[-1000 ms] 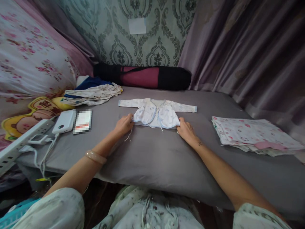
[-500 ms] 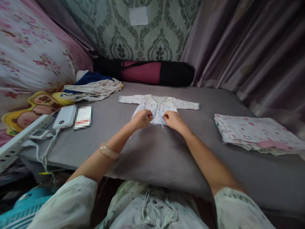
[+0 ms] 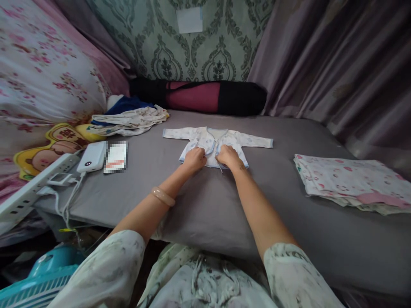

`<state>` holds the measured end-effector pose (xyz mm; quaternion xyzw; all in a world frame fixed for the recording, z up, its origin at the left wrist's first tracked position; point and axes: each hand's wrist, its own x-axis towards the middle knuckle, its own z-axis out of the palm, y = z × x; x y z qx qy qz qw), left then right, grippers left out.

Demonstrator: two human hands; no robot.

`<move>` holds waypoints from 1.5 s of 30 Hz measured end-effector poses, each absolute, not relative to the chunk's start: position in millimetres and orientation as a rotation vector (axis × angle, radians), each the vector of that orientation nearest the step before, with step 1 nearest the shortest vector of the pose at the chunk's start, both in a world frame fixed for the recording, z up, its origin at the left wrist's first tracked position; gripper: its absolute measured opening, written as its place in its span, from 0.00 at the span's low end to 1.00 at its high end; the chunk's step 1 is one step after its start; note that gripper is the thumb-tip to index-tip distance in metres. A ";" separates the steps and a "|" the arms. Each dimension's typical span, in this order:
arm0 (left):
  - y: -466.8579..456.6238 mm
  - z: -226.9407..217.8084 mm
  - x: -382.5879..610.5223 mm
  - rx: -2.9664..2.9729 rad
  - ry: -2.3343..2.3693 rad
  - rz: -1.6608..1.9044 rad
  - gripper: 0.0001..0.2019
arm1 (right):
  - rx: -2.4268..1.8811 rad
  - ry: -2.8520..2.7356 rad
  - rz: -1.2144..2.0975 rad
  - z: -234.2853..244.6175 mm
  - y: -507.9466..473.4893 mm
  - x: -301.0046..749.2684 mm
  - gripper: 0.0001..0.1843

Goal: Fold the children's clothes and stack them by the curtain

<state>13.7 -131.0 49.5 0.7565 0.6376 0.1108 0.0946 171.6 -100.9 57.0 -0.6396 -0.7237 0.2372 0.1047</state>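
A small white baby shirt (image 3: 201, 139) with blue trim and a faint print lies on the grey bed surface, its sleeves stretched out to both sides. My left hand (image 3: 195, 158) is closed on the left front panel, low down near the hem. Across the front opening, my right hand (image 3: 228, 155) has its fingers closed on the other panel's edge. Thin ties show between the hands, and one hangs past the hem below my right hand. My fingertips are mostly hidden by the backs of the hands.
To the right lies a folded printed cloth (image 3: 353, 179). On the left are a power bank (image 3: 92, 156), a power strip (image 3: 41, 184), a yellow plush (image 3: 41, 159) and a pile of clothes (image 3: 135, 117). A long black and red bag (image 3: 192, 96) rests against the wall.
Both hands have moved slightly forward and curled more tightly over the shirt's front. The right forearm has swung inward. The view has shifted a little.
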 end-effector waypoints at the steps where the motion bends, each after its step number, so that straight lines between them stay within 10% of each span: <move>1: -128.4 50.3 12.7 2.208 1.889 0.348 0.12 | -1.907 -2.057 0.793 55.8 -96.6 174.6 0.07; 14: -124.6 64.7 34.2 2.074 1.798 0.560 0.14 | -1.447 -1.167 1.622 69.0 -80.7 189.9 0.07; 34: -174.2 48.6 29.0 2.474 1.385 0.391 0.10 | -1.527 -1.447 1.454 54.1 -95.7 155.6 0.09; 45: -139.2 52.2 -49.6 1.770 2.158 0.405 0.19 | -2.211 -1.472 0.919 58.8 -76.3 247.9 0.17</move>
